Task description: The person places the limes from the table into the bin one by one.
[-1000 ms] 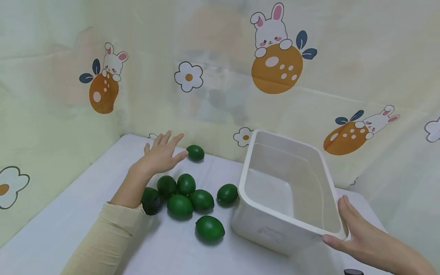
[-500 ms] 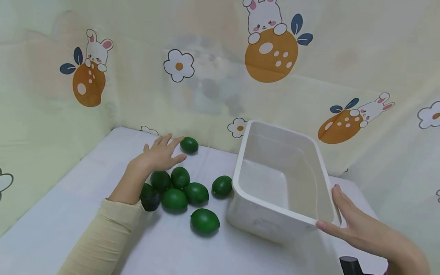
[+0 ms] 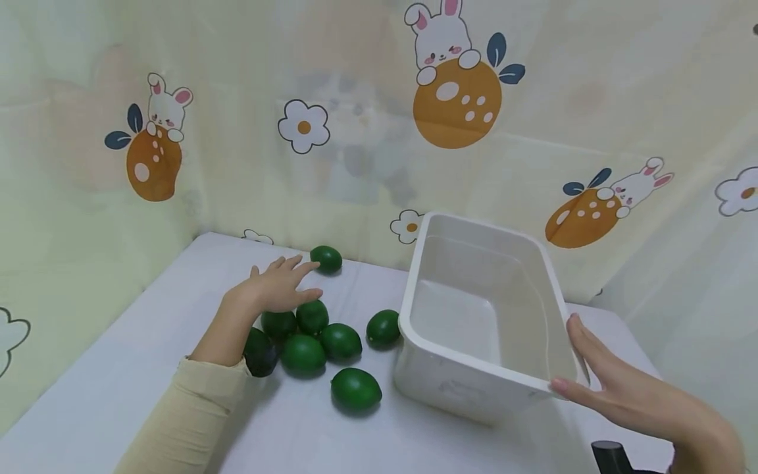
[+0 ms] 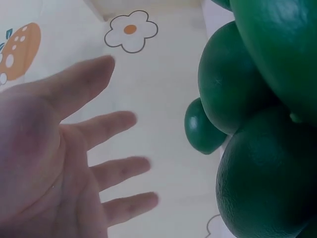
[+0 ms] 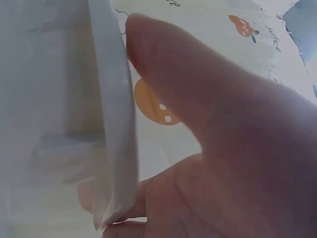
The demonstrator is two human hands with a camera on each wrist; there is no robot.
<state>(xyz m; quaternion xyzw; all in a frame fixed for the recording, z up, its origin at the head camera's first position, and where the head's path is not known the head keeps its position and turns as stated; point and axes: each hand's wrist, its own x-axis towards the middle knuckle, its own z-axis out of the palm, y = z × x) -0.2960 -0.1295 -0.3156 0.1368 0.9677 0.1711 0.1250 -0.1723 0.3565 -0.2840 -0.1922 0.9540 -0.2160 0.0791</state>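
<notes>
Left hand (image 3: 274,289) was spread flat, fingers straight and loose, hovering over the back of the lime pile with nothing in it; in the left wrist view the palm (image 4: 34,163) faced the limes (image 4: 262,148) with a clear gap between them. Our fingertips pointed toward the far lime (image 3: 326,259), which sat alone near the curtain (image 3: 355,131), just beyond our reach and apart from the rest.

Right hand (image 3: 622,395) rested against the near right corner of the bin (image 3: 485,372), thumb on the rim and fingers straight along the outer wall. The right wrist view showed the thumb (image 5: 198,89) pressed to the rim's edge (image 5: 116,124), steadying the bin more than gripping it.

We judged the work barely begun. The bin stood upright on the table (image 3: 118,368) and, as far as we could see inside, it held nothing. All the limes lay outside it: a tight cluster (image 3: 308,336) under and just in front of our left hand, one (image 3: 383,328) close to the bin's left wall, one (image 3: 356,388) nearer to us, and the far one by the curtain. We counted about eight, though our forearm hid part of the pile. No lime had been picked up.
</notes>
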